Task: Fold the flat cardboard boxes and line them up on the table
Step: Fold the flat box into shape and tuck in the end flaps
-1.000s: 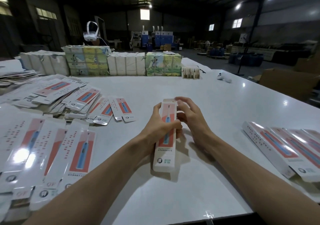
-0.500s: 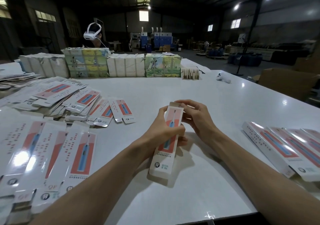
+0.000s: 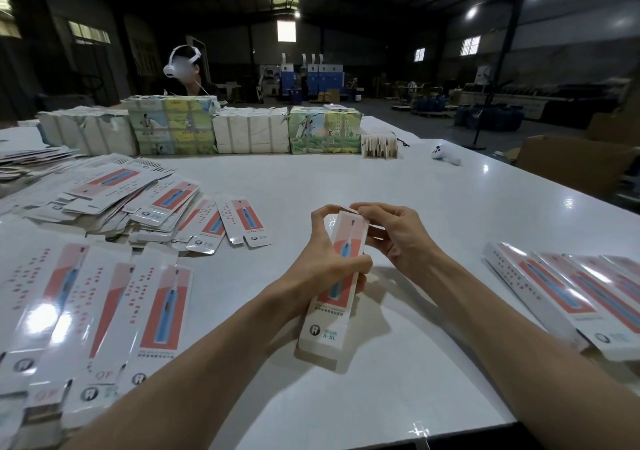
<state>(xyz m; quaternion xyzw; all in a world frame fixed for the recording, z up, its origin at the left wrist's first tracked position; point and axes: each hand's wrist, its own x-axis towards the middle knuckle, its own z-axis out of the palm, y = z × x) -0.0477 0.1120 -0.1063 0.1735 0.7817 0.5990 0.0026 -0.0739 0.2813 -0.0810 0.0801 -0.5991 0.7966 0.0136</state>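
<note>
Box [image 3: 325, 332] lies lengthwise up frame centre; left hand [image 3: 323, 259] grip wraps its middle, right hand [image 3: 394, 238] grip pinches the upper-end flap.

My left forearm [image 3: 207, 356] and right forearm [image 3: 502, 328] are bare as far up as they show, slim, with faint tendon lines near the wrists. My left hand [image 3: 325, 259] and right hand [image 3: 391, 238] are bare as well, long-fingered, knuckles showing.

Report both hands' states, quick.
Left hand: grips the box around its middle.
Right hand: pinches the box's top end.
</note>
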